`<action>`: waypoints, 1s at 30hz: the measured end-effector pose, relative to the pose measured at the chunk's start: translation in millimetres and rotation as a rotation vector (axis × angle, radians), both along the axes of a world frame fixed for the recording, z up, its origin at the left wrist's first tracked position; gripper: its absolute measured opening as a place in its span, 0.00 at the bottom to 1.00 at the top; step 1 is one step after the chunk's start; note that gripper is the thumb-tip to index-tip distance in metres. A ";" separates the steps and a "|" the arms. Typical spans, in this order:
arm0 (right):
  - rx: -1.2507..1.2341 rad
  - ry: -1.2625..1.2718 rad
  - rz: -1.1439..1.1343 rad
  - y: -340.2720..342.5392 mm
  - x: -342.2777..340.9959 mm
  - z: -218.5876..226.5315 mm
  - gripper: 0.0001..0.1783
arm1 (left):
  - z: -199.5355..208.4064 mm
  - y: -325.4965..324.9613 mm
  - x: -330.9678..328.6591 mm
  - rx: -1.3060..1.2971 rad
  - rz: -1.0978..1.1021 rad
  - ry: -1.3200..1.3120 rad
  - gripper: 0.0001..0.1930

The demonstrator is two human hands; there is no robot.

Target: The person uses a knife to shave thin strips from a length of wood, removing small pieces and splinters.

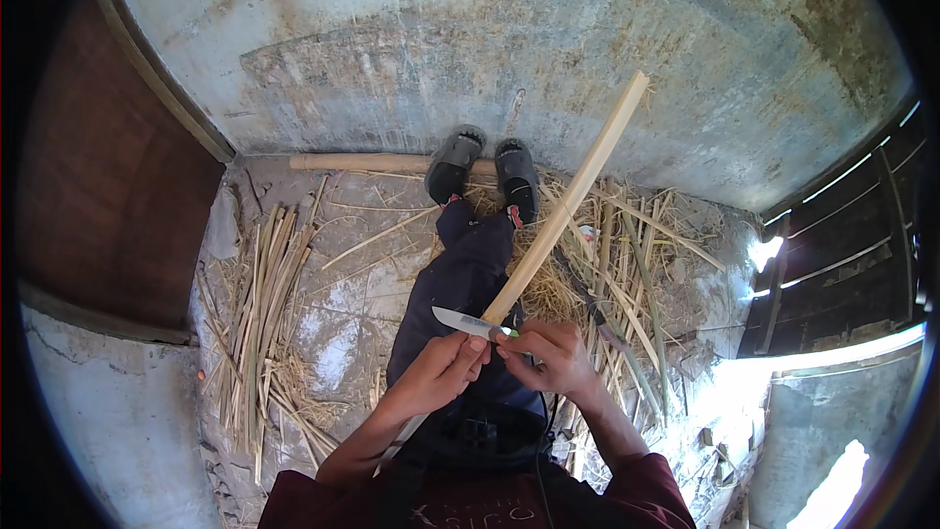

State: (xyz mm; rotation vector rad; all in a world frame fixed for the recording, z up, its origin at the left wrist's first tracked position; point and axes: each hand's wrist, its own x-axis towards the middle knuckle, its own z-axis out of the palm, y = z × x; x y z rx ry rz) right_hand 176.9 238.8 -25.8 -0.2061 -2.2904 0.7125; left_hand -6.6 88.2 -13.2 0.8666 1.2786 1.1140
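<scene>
A knife (462, 320) with a short silvery blade lies crosswise in front of my waist, its tip toward the left. My right hand (554, 355) is closed around its handle end, where a bit of green shows. Close by on the left, my left hand (441, 370) is closed, thumb pressed to the fingers just below the blade; what it pinches is hidden. A long pale split-bamboo strip (573, 198) slants from behind the blade up to the far right. Its near end is covered by the knife and hands.
Bundled thin bamboo strips (266, 318) lie on the floor at left. More loose sticks and shavings (636, 279) are scattered at right. A bamboo pole (357, 164) lies along the stained wall (421, 49), by my shoes (516, 181). A brown panel (122, 167) stands left, dark slats (842, 264) right.
</scene>
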 end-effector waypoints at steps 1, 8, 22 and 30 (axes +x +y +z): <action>0.011 -0.005 0.016 0.5 1.3 -0.3 0.12 | 1.4 0.2 1.7 0.009 0.017 0.039 0.22; 0.058 -0.032 0.004 -0.1 6.1 1.2 0.13 | -7.4 -0.7 4.7 0.109 0.087 0.255 0.25; 0.281 -0.036 -0.095 -1.4 8.6 11.6 0.14 | 4.6 -0.2 -0.1 0.117 0.078 0.405 0.23; 0.166 0.128 -0.662 80.1 65.8 -19.6 0.06 | -2.2 -18.0 -21.1 0.059 0.014 0.297 0.23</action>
